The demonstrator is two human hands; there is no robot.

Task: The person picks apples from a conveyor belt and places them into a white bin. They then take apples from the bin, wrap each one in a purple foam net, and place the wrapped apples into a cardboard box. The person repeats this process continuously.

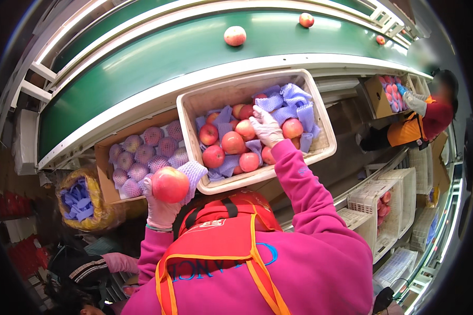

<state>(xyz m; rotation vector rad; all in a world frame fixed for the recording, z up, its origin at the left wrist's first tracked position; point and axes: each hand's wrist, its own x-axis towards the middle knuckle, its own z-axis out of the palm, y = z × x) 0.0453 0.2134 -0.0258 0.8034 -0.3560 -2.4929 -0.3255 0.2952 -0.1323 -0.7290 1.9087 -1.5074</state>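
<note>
My left hand (pixel 160 205), in a pale glove, grips a red apple (pixel 170 184) and a pale purple foam net (pixel 193 178), below the left corner of a white plastic crate (pixel 326 149). My gloved right hand (pixel 268 128) reaches into the crate with fingers curled among apples (pixel 232 142) and loose foam nets (pixel 294 97); what, if anything, they hold is hidden. Beside the crate, a cardboard box (pixel 104 176) holds several netted apples (pixel 144 152).
A green conveyor (pixel 131 63) carries apples (pixel 235 35) behind the crate. At right, a co-worker in an orange vest (pixel 415 128) handles another box (pixel 378 97); stacked baskets (pixel 404 220) stand below. A yellow bag (pixel 71 212) and another person (pixel 81 262) are at lower left.
</note>
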